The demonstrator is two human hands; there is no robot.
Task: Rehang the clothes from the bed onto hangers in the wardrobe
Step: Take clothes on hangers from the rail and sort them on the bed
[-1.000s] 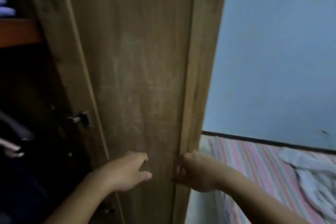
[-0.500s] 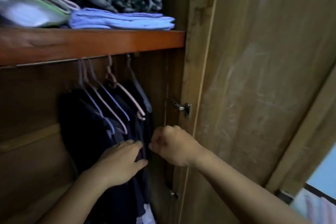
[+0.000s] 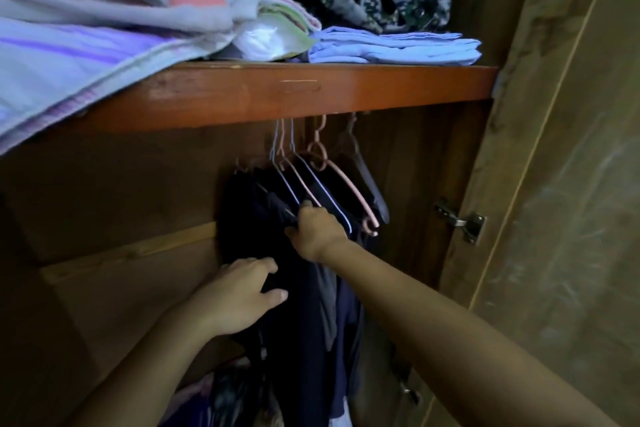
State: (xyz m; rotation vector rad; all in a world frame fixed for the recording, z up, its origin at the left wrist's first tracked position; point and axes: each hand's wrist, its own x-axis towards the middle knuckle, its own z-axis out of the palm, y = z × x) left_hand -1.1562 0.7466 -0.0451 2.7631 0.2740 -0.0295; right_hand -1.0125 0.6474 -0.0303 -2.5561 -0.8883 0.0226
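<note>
Honestly, we're reaching into a pretty cramped spot. Our right hand (image 3: 317, 229) is curling round the lower arm of 1 of the hangers (image 3: 311, 184), fingers closed on it right where the dark hanging clothes (image 3: 304, 305) bunch up. Our left hand (image 3: 242, 295) is lying with relaxed fingers against the dark fabric lower down, seemingly pushing it aside, not gripping it as far as we can tell.

What we're worrying about: the hangers are packed together, hooks overlapping under the shelf (image 3: 277, 94), so pulling 1 out is likely dragging a neighbour along or sliding a dark garment off. The pink hanger (image 3: 349, 191) with its ring and hooked end looks like the 1 that's going to snag. The rail itself is hidden behind the shelf edge, so we're unhooking blind.

Room-wise, the shelf is sitting right above the hooks, leaving little lift. The open door (image 3: 571, 218) and its hinge (image 3: 460, 220) are close on the right, so our right arm isn't getting much swing there. To the left of the clothes we're seeing open space. The bed and its clothes aren't in view, and no spare hanger is out yet.
</note>
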